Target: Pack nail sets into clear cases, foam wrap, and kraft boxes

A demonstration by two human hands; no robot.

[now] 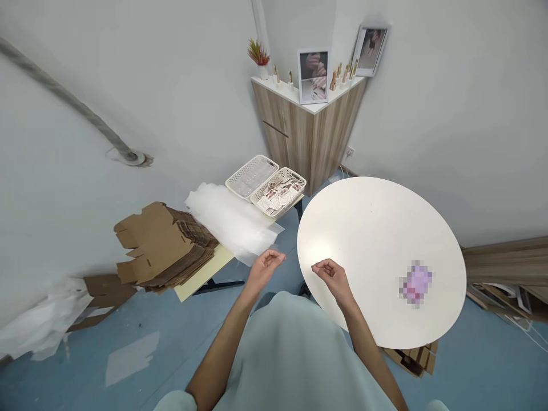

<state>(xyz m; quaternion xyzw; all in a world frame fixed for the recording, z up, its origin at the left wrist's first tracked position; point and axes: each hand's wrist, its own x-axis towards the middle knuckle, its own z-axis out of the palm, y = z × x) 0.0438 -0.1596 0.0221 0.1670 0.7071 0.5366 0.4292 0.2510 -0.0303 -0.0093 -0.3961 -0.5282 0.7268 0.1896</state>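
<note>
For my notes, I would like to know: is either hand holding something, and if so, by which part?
Nothing is visibly held: the left hand and right hand are both curled, with no thing seen in them.

The round counter [363,228] is white. The sheets [231,217] are white too. The cardboard [156,242] is brown, the floor [184,348] is blue, and the cupboard [329,134] has brown wood stripes. The plant [258,53] is red and green.

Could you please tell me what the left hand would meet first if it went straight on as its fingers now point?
The left hand would probably come first to the left edge of the white table, though depth is unclear and it might pass above.
</note>
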